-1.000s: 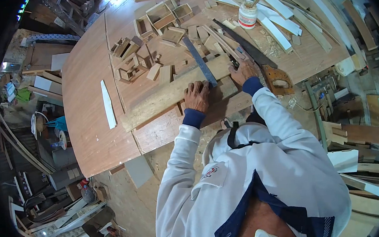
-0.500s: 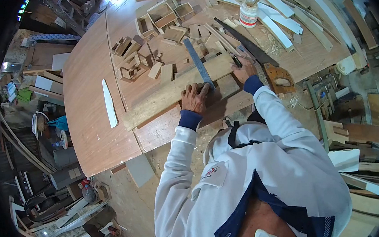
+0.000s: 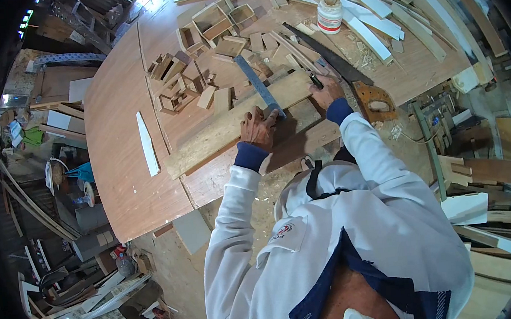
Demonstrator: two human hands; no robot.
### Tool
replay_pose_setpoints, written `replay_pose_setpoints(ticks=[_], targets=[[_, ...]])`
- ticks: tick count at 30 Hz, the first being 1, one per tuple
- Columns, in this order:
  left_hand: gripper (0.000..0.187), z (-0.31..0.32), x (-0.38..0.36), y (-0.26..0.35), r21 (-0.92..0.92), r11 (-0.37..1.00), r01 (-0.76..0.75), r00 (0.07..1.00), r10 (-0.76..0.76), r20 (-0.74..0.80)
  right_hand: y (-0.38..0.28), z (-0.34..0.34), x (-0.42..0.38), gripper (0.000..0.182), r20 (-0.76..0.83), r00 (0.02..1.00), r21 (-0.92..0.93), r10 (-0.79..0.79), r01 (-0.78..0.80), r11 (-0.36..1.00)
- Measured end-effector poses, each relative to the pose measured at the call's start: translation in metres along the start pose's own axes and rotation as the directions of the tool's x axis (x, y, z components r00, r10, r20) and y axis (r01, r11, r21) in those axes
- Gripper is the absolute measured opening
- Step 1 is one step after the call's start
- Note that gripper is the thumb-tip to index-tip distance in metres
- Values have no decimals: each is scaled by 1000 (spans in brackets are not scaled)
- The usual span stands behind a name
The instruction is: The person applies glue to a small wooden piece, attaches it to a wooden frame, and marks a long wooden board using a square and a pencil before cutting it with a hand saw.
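A long pale wooden plank (image 3: 206,143) lies at a slant near the table's front edge. Across it rests a flat blue-grey metal ruler (image 3: 255,83), its lower end at the plank's near side. My left hand (image 3: 257,129) presses on that lower end and the plank, fingers bent over them. At the plank's right end, my right hand (image 3: 327,92) is closed round a dark pen-like marker (image 3: 316,82), just right of the ruler and apart from it. A shorter wood block (image 3: 301,116) shows under the plank between my hands.
A handsaw (image 3: 335,63) with a wooden handle lies right of my right hand. Beyond the plank are small wooden boxes (image 3: 215,27) and offcuts. A white jar (image 3: 329,18) stands among white strips. A thin white piece (image 3: 147,144) lies on the table (image 3: 115,128) at left.
The view has shifted slightly. My left hand and the ruler have slid a little left along the plank. My right hand stays near the plank's right end, still holding the marker.
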State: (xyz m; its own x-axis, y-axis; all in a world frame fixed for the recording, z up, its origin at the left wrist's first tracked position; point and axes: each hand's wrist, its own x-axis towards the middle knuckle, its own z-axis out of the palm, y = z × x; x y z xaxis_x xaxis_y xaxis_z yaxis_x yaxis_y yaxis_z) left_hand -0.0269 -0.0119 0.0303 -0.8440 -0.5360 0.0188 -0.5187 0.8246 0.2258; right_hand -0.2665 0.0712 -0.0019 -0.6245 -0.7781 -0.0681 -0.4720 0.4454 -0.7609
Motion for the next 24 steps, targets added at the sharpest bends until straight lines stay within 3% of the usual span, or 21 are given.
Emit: replay_pose_setpoints(ticks=[3,5,14,24], targets=[[53,-3,1,-2,61,997,-40,998,43,-46,5,5,1,40,-39,999,-32,-23,22,999],[53,-7,2,-2,114,993,-42,999,38,33,11,8,2,40,-86,993,-16,-75,74,997],[55,-18,7,-7,92,995,-47,988,33,151,11,8,5,39,-80,996,-40,-49,46,998],[64,-14,9,-12,50,998,-45,991,38,128,10,5,8,43,-2,1000,-24,-14,14,1000]])
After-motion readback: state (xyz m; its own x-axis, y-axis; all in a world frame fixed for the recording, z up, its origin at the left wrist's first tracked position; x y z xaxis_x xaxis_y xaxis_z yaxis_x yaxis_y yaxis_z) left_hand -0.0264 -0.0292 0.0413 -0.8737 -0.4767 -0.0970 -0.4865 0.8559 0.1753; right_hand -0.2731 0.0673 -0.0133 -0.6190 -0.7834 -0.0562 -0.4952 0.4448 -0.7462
